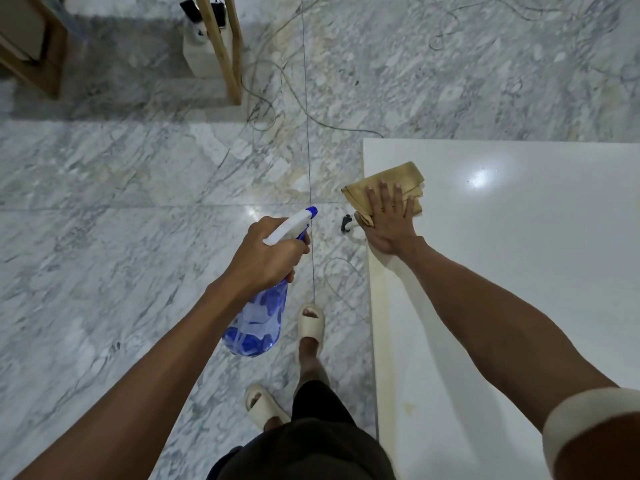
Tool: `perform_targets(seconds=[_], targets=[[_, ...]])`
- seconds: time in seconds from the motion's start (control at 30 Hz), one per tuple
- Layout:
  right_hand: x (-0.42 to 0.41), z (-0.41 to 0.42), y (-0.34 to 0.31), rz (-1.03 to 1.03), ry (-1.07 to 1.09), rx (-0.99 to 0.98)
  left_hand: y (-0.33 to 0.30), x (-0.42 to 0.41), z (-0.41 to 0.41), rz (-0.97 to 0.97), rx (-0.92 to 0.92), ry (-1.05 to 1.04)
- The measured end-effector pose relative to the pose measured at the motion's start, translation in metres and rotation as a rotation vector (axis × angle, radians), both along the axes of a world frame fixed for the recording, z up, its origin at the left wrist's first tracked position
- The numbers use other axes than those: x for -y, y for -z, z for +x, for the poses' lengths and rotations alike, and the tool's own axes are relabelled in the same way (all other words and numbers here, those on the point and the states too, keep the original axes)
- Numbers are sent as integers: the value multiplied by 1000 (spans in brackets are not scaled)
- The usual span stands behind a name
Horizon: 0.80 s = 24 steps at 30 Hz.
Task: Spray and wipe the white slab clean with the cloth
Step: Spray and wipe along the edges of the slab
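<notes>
Right hand (389, 225) flat on cloth (388, 187)

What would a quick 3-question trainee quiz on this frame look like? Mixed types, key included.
1. True or false: the left hand grips the spray bottle over the marble floor, not over the white slab.
2. Multiple choice: the right hand is (a) pinching the cloth up off the slab, (b) pressing the cloth flat with straight fingers, (c) idle beside the cloth.
3. Fill in: the cloth lies near the slab's far ____ corner, partly overhanging the edge.

Key: 1 true; 2 b; 3 left.
</notes>
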State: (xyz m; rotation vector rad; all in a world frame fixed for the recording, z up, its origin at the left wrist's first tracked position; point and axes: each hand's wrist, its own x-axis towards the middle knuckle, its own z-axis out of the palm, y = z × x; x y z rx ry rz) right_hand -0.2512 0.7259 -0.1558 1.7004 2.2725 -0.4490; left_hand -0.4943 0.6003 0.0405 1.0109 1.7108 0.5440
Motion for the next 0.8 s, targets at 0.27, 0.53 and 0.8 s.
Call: perform_targets(seconds=[0.27,0.53,0.8], targets=[[108,21,-6,10,58,-79,-6,70,8,54,-13,50],[206,33,-4,5,130,-22,-5,173,20,64,2,71],[310,51,-8,-53,179,-77,3,278,33,51,14,116]])
